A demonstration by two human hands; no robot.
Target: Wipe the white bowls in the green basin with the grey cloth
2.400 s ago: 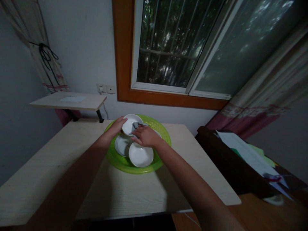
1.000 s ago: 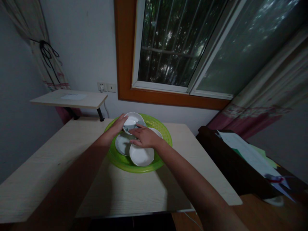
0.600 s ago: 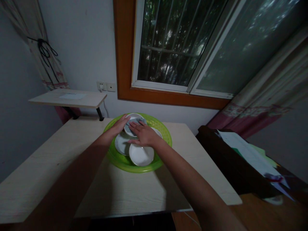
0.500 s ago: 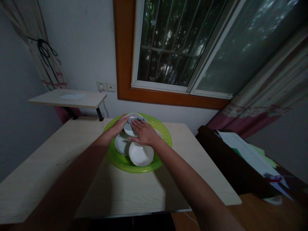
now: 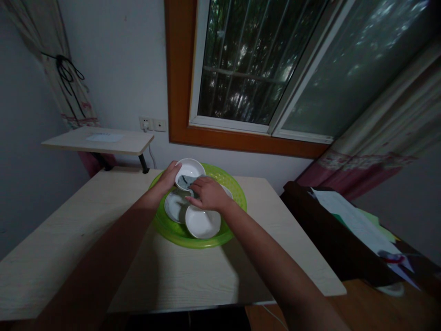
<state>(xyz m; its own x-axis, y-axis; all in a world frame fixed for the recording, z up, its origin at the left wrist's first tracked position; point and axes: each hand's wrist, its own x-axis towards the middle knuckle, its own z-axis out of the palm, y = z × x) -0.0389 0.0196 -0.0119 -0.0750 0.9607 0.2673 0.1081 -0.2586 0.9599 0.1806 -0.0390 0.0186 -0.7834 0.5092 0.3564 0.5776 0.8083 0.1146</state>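
Our left hand (image 5: 169, 177) pinches the upper bowl (image 5: 189, 168) by its rim, our curled right hand (image 5: 207, 193) grips the grey cloth (image 5: 185, 181) against it, and hard pressure (one-sided hold) could knock it onto the dish (image 5: 175, 207) below.

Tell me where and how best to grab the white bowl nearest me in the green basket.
Probably pinch the near rim of the nearest white bowl, coming from the front, thumb inside and fingers outside. It sits open side up with that rim uncovered, while the right hand hangs over its far side and another white dish crowds its left.
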